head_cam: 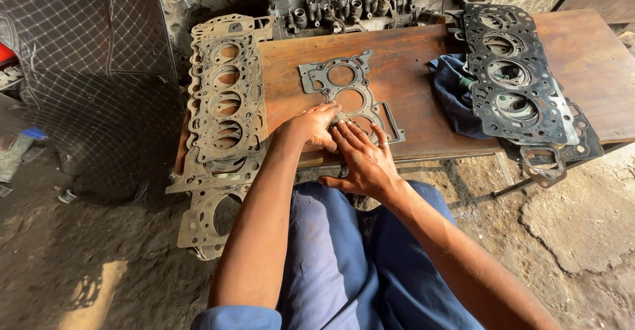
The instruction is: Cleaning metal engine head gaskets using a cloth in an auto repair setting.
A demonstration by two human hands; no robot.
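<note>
A thin grey metal gasket (344,85) with three round holes lies flat on the wooden board (410,79). My left hand (312,126) rests on its near end, fingers curled and pressing down on the metal. My right hand (362,158) lies flat beside the left, fingers spread over the same near end and the board's front edge. Neither hand lifts the gasket. The near part of the gasket is hidden under both hands.
A pile of rusty gaskets (225,105) hangs over the board's left end. Dark gaskets (512,85) lie on a blue cloth (456,95) at the right. An engine cylinder head (344,2) sits behind the board. A quilted dark cover (86,72) stands at left, over a dirt floor.
</note>
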